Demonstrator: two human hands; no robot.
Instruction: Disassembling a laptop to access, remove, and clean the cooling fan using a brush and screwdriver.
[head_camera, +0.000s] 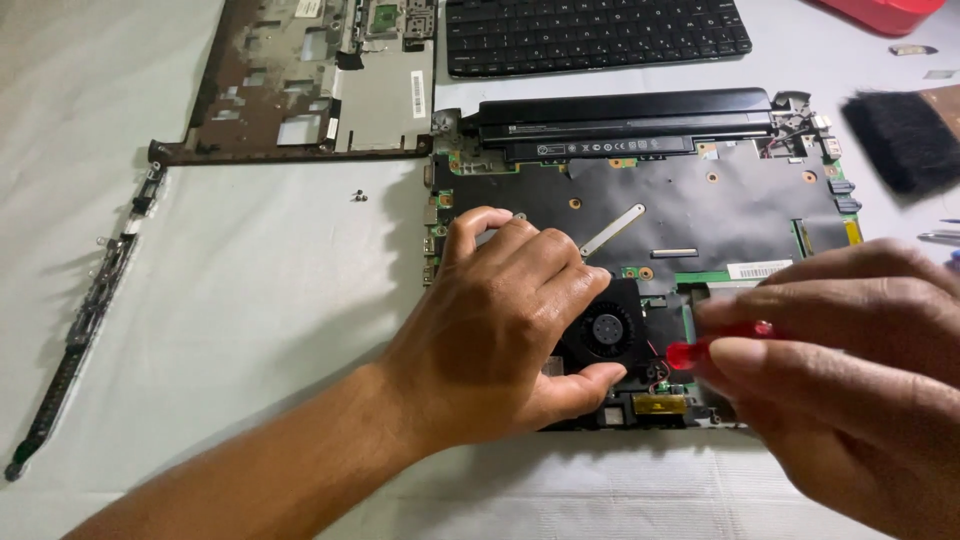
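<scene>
Far left, a long thin black strip (85, 310) lies slanted on the pale cloth-covered table (260, 300), well apart from everything else. Above it sits the removed palm-rest cover (300, 85), brown and silver, upside down with its cut-outs showing, and just below its edge two tiny screws (358, 196) rest on the cloth. Moving in, the left hand (500, 330) lies flat on the opened laptop base (640, 250), fingers spread a little and curled around the left side of the small black cooling fan (605, 330), thumb pressed along the fan's lower edge; it grips nothing, just presses down there. The base itself lies in the centre of the table, its dark board exposed, with the long black battery (625, 120) still fitted along its far edge. Beyond that, the detached black keyboard (600, 35) lies at the top. On to the right: the right hand (850, 370) is closed narrowly around a red-handled screwdriver (715, 342), pinched between thumb and fingers just beside the fan, over the board's lower right; its tip is hidden. Far right, a black brush (900, 135) lies on the table, and a red container (885, 12) peeks in at the top corner.
</scene>
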